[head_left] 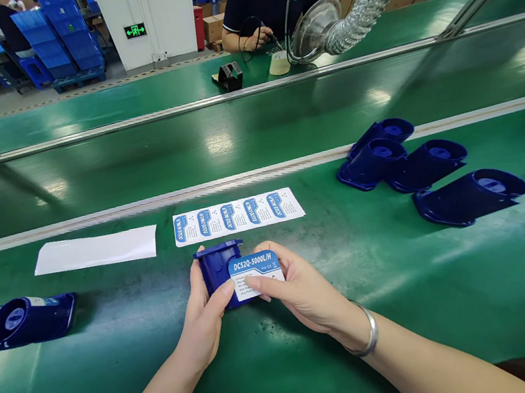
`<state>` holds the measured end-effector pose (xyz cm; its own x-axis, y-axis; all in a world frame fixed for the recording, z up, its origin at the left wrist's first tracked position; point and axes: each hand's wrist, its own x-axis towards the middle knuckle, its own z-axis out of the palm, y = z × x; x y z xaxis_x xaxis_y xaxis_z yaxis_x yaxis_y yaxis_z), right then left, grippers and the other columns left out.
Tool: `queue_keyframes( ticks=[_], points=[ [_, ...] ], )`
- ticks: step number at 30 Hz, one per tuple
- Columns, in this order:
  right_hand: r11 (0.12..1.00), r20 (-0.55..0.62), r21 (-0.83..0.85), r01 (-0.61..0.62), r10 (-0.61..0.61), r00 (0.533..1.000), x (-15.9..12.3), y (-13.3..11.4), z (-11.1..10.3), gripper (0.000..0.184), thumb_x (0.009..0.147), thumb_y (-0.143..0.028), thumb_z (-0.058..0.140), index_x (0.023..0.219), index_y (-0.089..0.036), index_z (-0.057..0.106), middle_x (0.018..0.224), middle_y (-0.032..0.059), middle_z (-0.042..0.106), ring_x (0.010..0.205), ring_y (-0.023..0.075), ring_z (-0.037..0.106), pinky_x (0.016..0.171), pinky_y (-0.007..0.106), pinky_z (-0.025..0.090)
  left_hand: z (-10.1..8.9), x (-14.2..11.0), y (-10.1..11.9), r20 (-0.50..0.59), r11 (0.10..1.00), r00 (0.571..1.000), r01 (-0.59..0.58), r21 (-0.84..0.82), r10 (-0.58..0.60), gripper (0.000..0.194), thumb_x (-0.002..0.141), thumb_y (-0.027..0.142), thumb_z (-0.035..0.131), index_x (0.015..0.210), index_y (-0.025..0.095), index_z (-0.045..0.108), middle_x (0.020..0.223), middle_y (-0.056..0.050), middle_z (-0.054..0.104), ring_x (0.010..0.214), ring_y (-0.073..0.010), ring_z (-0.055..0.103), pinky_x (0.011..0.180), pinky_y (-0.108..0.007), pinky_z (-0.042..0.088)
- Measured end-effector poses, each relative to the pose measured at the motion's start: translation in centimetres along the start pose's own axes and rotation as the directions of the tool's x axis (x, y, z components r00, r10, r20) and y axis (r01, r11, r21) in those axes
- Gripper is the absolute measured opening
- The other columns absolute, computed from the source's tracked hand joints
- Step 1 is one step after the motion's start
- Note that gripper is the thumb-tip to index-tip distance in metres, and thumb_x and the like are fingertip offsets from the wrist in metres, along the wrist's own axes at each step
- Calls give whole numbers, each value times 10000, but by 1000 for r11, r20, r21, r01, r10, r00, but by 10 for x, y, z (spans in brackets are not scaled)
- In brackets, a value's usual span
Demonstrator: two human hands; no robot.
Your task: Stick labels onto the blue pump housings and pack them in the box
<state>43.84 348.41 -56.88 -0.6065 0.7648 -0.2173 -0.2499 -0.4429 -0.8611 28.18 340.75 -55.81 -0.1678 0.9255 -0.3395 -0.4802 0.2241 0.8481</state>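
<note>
A dark blue plastic pump housing sits between both hands just above the green bench. A blue and white label reading "DCS2Q-5000L/H" lies on its near face. My left hand grips the housing from the left, thumb pressed on the label. My right hand holds it from the right, thumb on the label too; a silver bangle circles that wrist. Just beyond lies a sheet of matching labels.
A blank white backing sheet lies at left. Several unlabelled blue housings lie at right; two labelled ones lie at far left. Beyond the conveyor rails, a person works at the opposite bench beside a fan and a silver duct hose.
</note>
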Motion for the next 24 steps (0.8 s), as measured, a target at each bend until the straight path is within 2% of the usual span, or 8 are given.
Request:
queue_keyframes(
  ticks=[5,11,24],
  points=[
    [1000,2,7,-1,1,1000,-1,0,0,379,774,-368,875,892,-204,555,717,-58,556,616,86,473,595,225,391,0,1,0,28,998,999,-28,47,27,955,805,313,807,1565,289,230,1473,-107,520,1353,-333,496,1101,-433,451],
    [1000,1,13,-11,11,1000,0,1,0,384,775,-367,876,905,-202,554,731,-59,567,625,81,479,596,218,397,0,1,-2,12,998,999,-43,51,42,911,784,314,821,1521,274,287,1466,-108,515,1332,-335,512,1088,-428,459],
    [1000,-6,18,-20,20,1000,0,1,0,397,767,-373,880,911,-199,553,730,-63,567,623,79,474,606,227,389,-3,2,-3,20,997,999,-31,69,29,1005,795,308,819,1572,278,183,1482,-119,504,1330,-321,517,1092,-435,463]
  ],
)
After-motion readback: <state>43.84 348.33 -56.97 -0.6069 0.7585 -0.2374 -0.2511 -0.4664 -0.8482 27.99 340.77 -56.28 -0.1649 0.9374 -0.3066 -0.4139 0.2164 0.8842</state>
